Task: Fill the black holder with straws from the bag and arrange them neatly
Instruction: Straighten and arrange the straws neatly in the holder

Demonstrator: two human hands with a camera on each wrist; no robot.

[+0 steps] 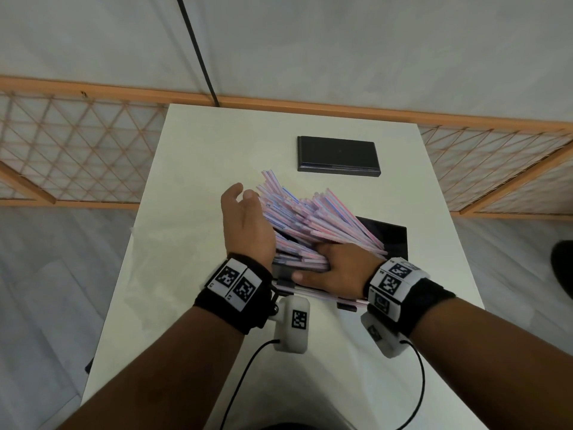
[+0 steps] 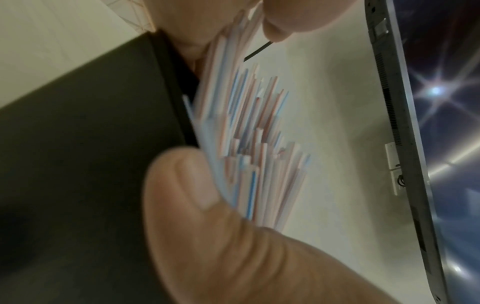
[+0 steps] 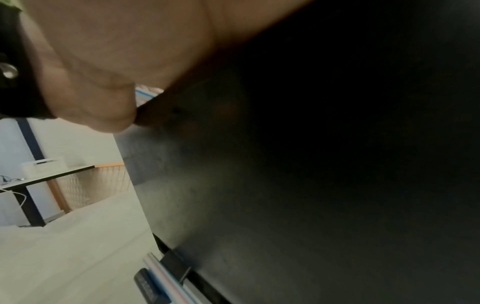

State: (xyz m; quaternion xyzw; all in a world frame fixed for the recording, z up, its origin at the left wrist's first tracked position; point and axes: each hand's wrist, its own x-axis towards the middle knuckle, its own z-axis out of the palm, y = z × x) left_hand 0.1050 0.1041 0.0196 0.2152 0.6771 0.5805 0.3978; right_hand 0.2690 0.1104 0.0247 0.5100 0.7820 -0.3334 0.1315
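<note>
A thick bundle of pink, white and blue striped straws [image 1: 310,218] fans out, tilted up and back, from the black holder [image 1: 392,238] on the white table [image 1: 192,169]. My left hand [image 1: 245,218] lies with fingers straight against the bundle's left side; in the left wrist view the straws [image 2: 249,148] sit between thumb [image 2: 187,197] and fingers beside the holder's black wall [image 2: 78,148]. My right hand [image 1: 338,266] grips the straws' lower ends, thumb across the holder's near rim. The holder's wall [image 3: 311,185] fills the right wrist view. A few straws [image 1: 313,295] lie along its near side.
A flat black slab [image 1: 338,154] lies further back on the table. An orange lattice fence [image 1: 77,150] runs behind and beside the table. A dark shoe [image 1: 562,268] shows at the right edge. Another desk [image 3: 46,174] stands in the background.
</note>
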